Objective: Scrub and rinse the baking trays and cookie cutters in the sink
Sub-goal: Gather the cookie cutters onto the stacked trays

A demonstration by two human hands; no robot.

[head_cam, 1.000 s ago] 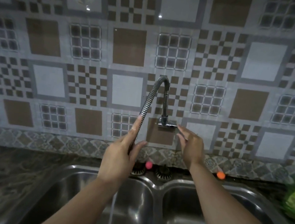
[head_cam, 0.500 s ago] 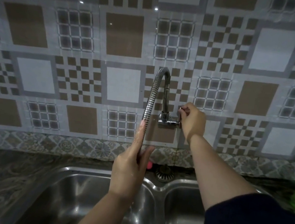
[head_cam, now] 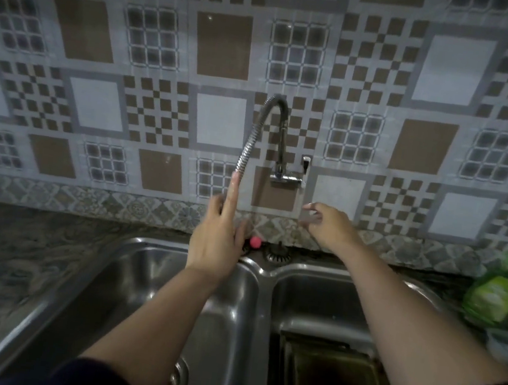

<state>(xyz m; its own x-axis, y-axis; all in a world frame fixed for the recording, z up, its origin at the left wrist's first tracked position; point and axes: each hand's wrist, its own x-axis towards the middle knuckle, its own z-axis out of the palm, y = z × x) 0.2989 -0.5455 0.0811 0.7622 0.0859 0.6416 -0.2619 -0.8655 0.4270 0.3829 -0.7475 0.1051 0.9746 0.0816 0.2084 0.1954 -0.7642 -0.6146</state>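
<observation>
A dark baking tray point(head_cam: 335, 381) lies in the right basin of the steel double sink point(head_cam: 265, 270), partly behind my right forearm. No cookie cutters are visible. My left hand point(head_cam: 214, 245) holds the lower end of the flexible tap hose point(head_cam: 248, 147) over the left basin, with the index finger straight up along it. My right hand point(head_cam: 328, 227) hangs just below the tap handle point(head_cam: 306, 163), apart from it, with loosely bent fingers that hold nothing.
A dark stone countertop point(head_cam: 14, 259) runs along both sides of the sink. Green packaging point(head_cam: 492, 298) sits on it at the right edge. A pink knob point(head_cam: 255, 241) and a round strainer point(head_cam: 277, 252) lie behind the basins. The left basin's drain point(head_cam: 178, 381) shows near my left arm.
My right hand reached up, gripped the tap handle, then let go and dropped below it. My left hand kept its hold on the hose. The view tilted down, showing the tray.
</observation>
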